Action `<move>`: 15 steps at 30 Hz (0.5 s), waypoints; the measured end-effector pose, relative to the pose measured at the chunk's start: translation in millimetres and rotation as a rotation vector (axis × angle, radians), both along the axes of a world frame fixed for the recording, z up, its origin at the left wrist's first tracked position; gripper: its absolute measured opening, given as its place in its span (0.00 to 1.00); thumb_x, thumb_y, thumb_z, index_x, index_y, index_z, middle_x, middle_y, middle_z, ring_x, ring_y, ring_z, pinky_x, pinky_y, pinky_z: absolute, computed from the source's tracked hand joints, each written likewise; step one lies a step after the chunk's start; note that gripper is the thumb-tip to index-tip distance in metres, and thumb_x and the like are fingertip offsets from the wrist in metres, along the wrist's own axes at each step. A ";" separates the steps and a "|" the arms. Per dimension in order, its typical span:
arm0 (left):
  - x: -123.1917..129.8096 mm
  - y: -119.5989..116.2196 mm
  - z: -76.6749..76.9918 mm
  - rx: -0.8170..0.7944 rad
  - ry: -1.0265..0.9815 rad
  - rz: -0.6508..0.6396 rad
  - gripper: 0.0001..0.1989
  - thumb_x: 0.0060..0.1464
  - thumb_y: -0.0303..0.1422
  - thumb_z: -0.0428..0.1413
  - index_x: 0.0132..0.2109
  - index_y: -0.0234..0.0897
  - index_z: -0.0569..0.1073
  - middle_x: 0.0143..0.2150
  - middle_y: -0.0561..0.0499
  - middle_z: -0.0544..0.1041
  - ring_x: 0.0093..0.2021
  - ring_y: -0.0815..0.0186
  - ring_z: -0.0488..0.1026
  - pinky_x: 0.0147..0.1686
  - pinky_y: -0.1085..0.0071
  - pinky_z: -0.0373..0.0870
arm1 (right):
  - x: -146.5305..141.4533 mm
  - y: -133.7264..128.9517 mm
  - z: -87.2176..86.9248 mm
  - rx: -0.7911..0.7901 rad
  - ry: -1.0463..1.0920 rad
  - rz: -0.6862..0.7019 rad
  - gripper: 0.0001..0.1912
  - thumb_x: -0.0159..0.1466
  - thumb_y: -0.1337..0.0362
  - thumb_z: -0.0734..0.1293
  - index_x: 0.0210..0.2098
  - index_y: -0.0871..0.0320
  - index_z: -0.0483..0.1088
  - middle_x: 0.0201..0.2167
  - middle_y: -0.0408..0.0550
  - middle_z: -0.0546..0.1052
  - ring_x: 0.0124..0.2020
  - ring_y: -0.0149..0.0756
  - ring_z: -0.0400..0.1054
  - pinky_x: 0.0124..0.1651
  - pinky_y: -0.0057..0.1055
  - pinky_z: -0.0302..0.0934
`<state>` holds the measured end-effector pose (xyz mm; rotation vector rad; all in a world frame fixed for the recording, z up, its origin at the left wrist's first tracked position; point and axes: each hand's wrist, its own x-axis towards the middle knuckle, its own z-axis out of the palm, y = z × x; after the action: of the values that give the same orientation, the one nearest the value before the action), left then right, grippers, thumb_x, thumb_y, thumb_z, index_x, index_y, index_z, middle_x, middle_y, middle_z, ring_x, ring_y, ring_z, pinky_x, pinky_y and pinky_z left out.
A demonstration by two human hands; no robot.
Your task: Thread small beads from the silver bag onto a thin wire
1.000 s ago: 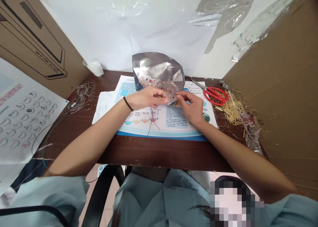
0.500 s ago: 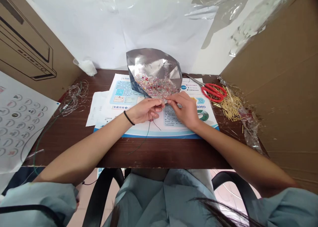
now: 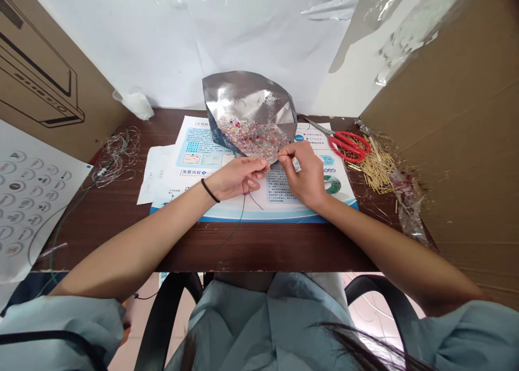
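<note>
A dark reddish-brown desk [image 3: 267, 246] carries everything, its front edge running straight across before the person. On it lies a printed sheet [image 3: 259, 211], white and pale blue with a deeper blue band along the near side. On the far part of this sheet, about the middle of the desk, sits a foil bag [image 3: 243, 92], spread wide open towards the person. Its back wall stands up in a rounded arch, silvery grey inside, with bright glare at the left and a speckled shine at the right; the outside, seen at the left corner, is darker and creased.

Both hands are at the bag's low front lip. The left hand [image 3: 243, 176] has thumb and forefinger brought together, the other fingers curled beneath; the right hand [image 3: 304, 171] pinches thumb and forefinger tip to tip, just beside it. Whatever lies between the right fingertips is too small to tell.

Scissors [image 3: 351, 146] with red handles rest right of the bag, partly on a heap of gold-coloured sticks. A thin dark thread [image 3: 242, 214] hangs from the left hand in two strands, one long, one short. Smallest are the beads [image 3: 253, 138], glassy, heaped loosely inside the bag: clear, pink, red, some yellowish.
</note>
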<state>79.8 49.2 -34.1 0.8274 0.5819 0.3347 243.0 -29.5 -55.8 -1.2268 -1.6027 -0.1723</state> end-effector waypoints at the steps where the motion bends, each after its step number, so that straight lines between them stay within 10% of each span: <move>1: -0.2 0.3 0.1 -0.001 0.002 -0.003 0.06 0.54 0.26 0.61 0.31 0.26 0.73 0.31 0.52 0.69 0.23 0.81 0.60 0.16 0.86 0.54 | -0.3 0.0 0.3 0.005 -0.003 0.004 0.09 0.70 0.62 0.59 0.33 0.55 0.66 0.30 0.46 0.74 0.34 0.36 0.66 0.39 0.35 0.62; 15: -1.8 1.5 0.0 0.061 0.039 -0.073 0.09 0.50 0.30 0.65 0.31 0.28 0.75 0.32 0.50 0.68 0.25 0.78 0.61 0.16 0.83 0.53 | -3.3 1.1 -0.4 0.012 -0.057 0.076 0.10 0.71 0.61 0.57 0.34 0.54 0.64 0.30 0.46 0.72 0.34 0.37 0.65 0.38 0.37 0.62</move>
<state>78.0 50.8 -34.1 0.9129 0.5787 0.2712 239.7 -28.4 -56.2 -1.1588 -1.6923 -0.1694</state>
